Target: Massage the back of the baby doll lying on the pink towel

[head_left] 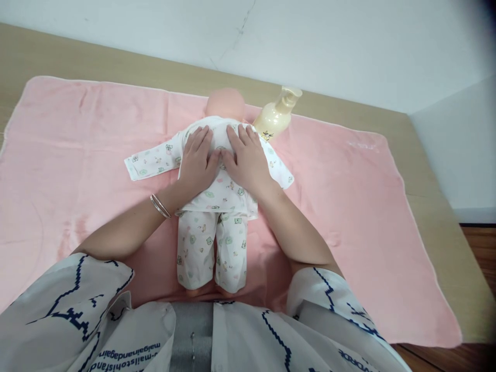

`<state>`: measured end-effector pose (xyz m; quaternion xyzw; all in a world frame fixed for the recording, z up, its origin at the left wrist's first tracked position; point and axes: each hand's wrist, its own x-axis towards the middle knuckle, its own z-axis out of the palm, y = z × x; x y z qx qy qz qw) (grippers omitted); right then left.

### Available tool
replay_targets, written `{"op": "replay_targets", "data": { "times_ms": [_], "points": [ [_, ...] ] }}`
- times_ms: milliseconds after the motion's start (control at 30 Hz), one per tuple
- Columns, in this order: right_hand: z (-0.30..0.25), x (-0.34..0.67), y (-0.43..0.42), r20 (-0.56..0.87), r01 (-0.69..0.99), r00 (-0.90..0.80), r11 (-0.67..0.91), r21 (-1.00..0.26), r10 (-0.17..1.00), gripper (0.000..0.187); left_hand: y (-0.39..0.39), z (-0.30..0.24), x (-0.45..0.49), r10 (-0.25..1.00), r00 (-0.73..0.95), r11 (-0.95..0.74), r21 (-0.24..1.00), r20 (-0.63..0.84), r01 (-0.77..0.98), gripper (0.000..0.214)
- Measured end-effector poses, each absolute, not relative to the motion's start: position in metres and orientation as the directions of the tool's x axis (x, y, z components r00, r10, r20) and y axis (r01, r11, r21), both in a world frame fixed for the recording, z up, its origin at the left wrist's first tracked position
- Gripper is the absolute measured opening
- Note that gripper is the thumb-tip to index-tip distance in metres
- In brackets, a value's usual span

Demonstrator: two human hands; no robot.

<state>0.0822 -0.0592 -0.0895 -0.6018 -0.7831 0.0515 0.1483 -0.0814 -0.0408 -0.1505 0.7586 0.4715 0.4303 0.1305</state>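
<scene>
A baby doll (217, 201) in white patterned pyjamas lies lengthwise on a pink blanket (349, 206), its bare head (225, 103) pointing away from me and its legs towards me. My left hand (197, 163) rests flat on the doll's torso with the fingers stretched out; a silver bangle (160, 205) circles that wrist. Beside it, my right hand (246, 160) lies flat on the same torso, fingers spread. The two hands touch at the thumbs. Neither hand grips anything.
A cream pump bottle (276, 116) stands on the blanket just right of the doll's head. The blanket covers a wooden table (434, 206) against a white wall. The table's right edge drops to a dark floor (480, 253).
</scene>
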Motion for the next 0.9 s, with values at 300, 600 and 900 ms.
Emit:
{"op": "replay_targets", "data": {
  "times_ms": [300,600,900],
  "points": [
    [-0.090,0.077,-0.066,0.225,0.920,-0.240,0.295,-0.257,0.944,0.054,-0.045,-0.145,-0.081,0.795,0.209,-0.562,0.562,0.569,0.607,0.043],
    [-0.077,0.071,-0.079,0.134,0.953,-0.203,0.227,-0.201,0.970,0.056,-0.054,-0.139,-0.078,0.783,0.141,-0.525,0.523,0.605,0.671,0.036],
    [-0.089,0.084,-0.057,0.176,0.901,-0.298,0.338,-0.272,0.938,0.060,-0.042,-0.144,-0.082,0.795,0.206,-0.564,0.572,0.570,0.596,0.045]
  ]
}}
